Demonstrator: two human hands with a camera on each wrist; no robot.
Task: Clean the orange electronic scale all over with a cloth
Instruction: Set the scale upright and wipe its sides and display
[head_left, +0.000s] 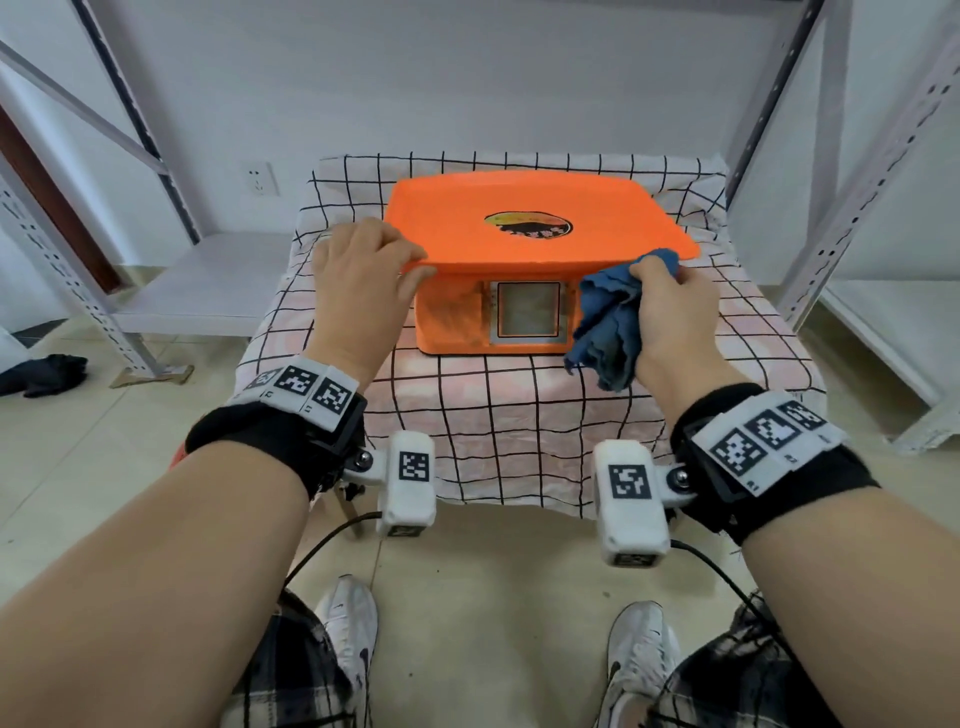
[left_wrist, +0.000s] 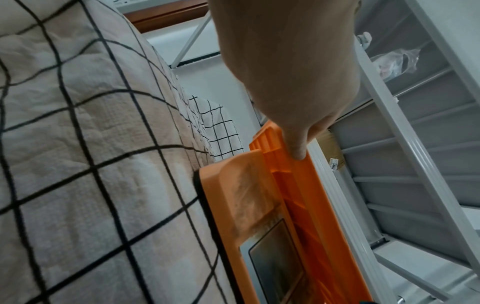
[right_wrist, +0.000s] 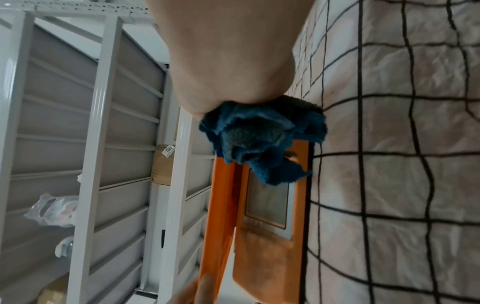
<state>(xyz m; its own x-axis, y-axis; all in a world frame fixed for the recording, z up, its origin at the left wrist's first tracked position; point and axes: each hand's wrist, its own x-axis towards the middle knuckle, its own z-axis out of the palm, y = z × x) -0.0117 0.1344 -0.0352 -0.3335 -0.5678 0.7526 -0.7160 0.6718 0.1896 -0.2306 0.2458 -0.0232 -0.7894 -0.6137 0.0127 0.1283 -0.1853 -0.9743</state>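
The orange electronic scale (head_left: 524, 244) stands on a checked cloth-covered table (head_left: 519, 415), its wide weighing tray on top and a grey display (head_left: 528, 317) facing me. My left hand (head_left: 363, 265) grips the tray's front left corner, thumb under the rim and fingers on top; in the left wrist view the thumb (left_wrist: 296, 144) lies against the orange scale's (left_wrist: 291, 185) tray edge. My right hand (head_left: 670, 306) holds a bunched blue cloth (head_left: 610, 322) against the scale's front right corner, beside the display. In the right wrist view the cloth (right_wrist: 259, 139) covers the top of the scale (right_wrist: 270, 257).
Grey metal shelving uprights (head_left: 831, 171) stand left and right of the table. A dark rag (head_left: 44, 374) lies on the tiled floor at far left. A wall socket (head_left: 260, 179) is behind the table. My shoes (head_left: 353, 618) are just in front of it.
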